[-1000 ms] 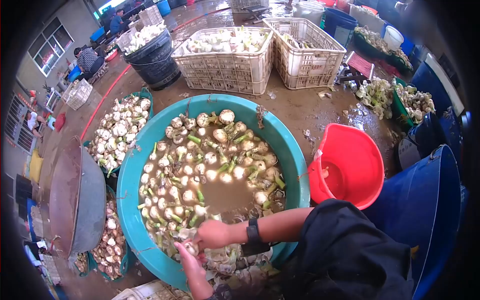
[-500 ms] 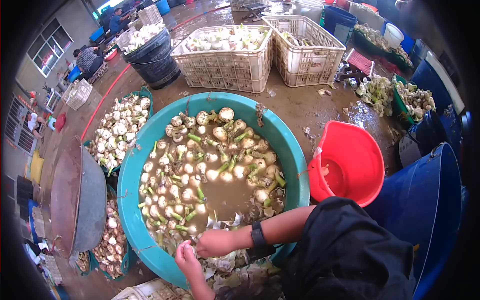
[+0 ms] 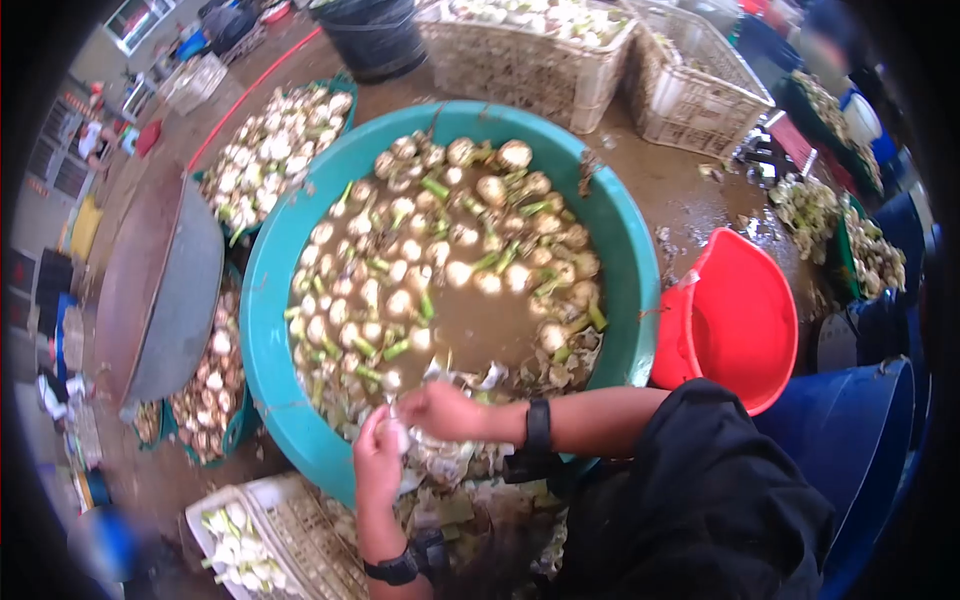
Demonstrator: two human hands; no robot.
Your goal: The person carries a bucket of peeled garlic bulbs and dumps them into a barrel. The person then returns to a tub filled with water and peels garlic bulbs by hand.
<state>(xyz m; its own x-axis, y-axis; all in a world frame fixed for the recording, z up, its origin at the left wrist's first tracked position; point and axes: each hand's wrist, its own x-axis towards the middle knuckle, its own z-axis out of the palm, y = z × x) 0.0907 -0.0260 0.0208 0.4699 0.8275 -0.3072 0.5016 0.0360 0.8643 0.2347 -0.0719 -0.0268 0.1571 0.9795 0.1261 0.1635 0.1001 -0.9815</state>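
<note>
Above the near edge of a wide green tub (image 3: 277,395), my left hand (image 3: 376,462) grips a small white garlic bulb (image 3: 401,437). My right hand (image 3: 443,410) reaches in from the right, its fingers curled and pinched against the same bulb; its fingertips are partly hidden. Muddy water (image 3: 487,325) fills the tub, with many garlic bulbs (image 3: 400,303) on short green stalks in it. Loose pale peelings (image 3: 448,462) lie beneath my hands at the tub's near side.
Right of the tub stands a red bucket (image 3: 745,320), with a blue barrel (image 3: 850,430) nearer me. Plastic crates (image 3: 690,105) and a black bucket (image 3: 370,40) line the far side. A metal pan (image 3: 180,300) stands left. Lower left, a white crate (image 3: 300,530) holds pale bulbs.
My view has tilted down and shifted left, so the tub sits higher and the lower-left crate shows more. My hands stay together at the bulb, and my left wristband has come into view.
</note>
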